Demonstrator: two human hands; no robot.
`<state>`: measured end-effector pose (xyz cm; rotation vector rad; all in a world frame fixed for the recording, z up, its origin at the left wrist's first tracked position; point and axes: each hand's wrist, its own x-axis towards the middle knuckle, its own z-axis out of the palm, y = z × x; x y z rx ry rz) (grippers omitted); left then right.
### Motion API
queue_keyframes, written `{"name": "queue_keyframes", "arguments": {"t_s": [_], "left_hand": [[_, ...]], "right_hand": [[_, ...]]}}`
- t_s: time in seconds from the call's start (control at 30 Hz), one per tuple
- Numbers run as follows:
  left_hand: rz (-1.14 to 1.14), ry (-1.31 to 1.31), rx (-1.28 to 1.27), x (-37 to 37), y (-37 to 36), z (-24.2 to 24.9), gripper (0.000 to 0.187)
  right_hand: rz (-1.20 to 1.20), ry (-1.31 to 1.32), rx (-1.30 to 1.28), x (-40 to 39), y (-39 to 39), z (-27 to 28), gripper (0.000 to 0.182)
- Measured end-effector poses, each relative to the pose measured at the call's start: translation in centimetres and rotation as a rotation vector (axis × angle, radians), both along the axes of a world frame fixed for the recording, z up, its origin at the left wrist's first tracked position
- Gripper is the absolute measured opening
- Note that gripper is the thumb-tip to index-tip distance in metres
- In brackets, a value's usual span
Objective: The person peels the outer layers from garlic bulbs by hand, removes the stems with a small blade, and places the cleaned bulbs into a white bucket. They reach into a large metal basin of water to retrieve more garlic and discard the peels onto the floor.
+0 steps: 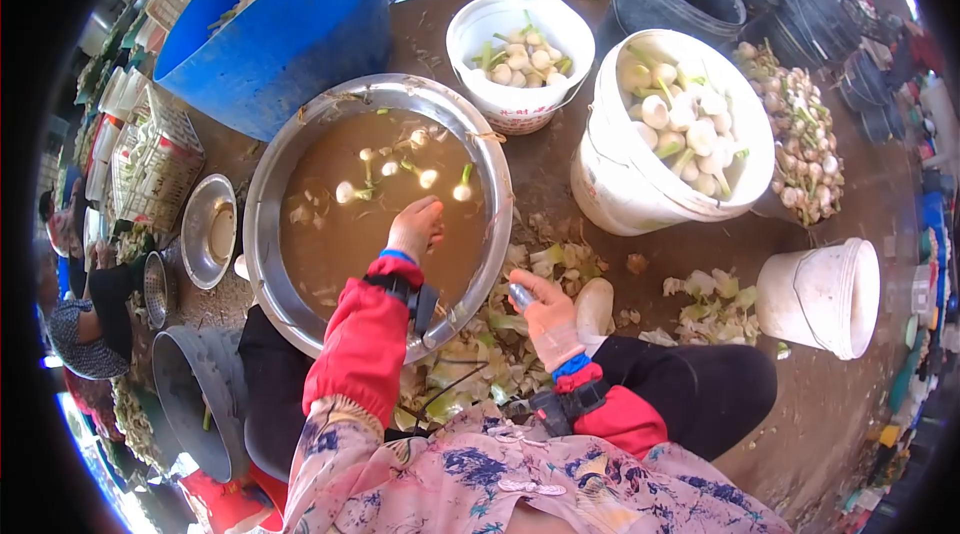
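Observation:
My left hand (417,227) reaches over the brown water in a wide metal basin (262,139), its fingers loosely bent with nothing seen between them. Just beyond its fingertips floats a white garlic bulb (428,179) with a green stem, and several more bulbs lie about it in the water. To the right of the basin, my right hand (550,319) is closed around a small metal tool (521,296) whose rounded silvery end sticks out past the fingers. Under and beside that hand are peeled leaves and skins (480,344).
White buckets of trimmed bulbs stand ahead, one small (515,119) and one large (625,189). A pile of unpeeled garlic (805,149) lies far right, near another white bucket (815,299). A blue tub (290,54) rises behind the basin; a grey bucket (195,394) lies left.

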<state>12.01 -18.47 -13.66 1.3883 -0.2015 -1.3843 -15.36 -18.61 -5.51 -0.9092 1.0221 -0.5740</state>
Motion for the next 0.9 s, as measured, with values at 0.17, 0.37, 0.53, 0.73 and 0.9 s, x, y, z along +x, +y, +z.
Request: {"name": "queue_keyframes", "arguments": {"t_s": [0.17, 0.37, 0.53, 0.73, 0.9], "left_hand": [[-0.143, -0.450, 0.265, 1.0, -7.4, -7.1, 0.031], [-0.039, 0.224, 0.040, -3.6, -7.1, 0.0, 0.049], [-0.211, 0.081, -0.101, -6.4, 0.3, 5.7, 0.058], [-0.121, -0.289, -0.075, -12.1, 9.1, 9.9, 0.071], [-0.268, -1.211, 0.067, -15.2, 11.4, 13.0, 0.064]], "right_hand": [[0.060, 0.068, 0.046, 0.5, -0.3, -1.0, 0.036], [0.035, 0.115, 0.122, 0.9, -0.9, -0.3, 0.033], [-0.110, 0.063, -0.092, 1.6, -0.6, 0.1, 0.033], [-0.037, -0.156, 0.012, 2.2, 2.0, -0.8, 0.056], [0.062, -0.066, -0.082, 3.1, 4.3, -1.0, 0.054]]}}
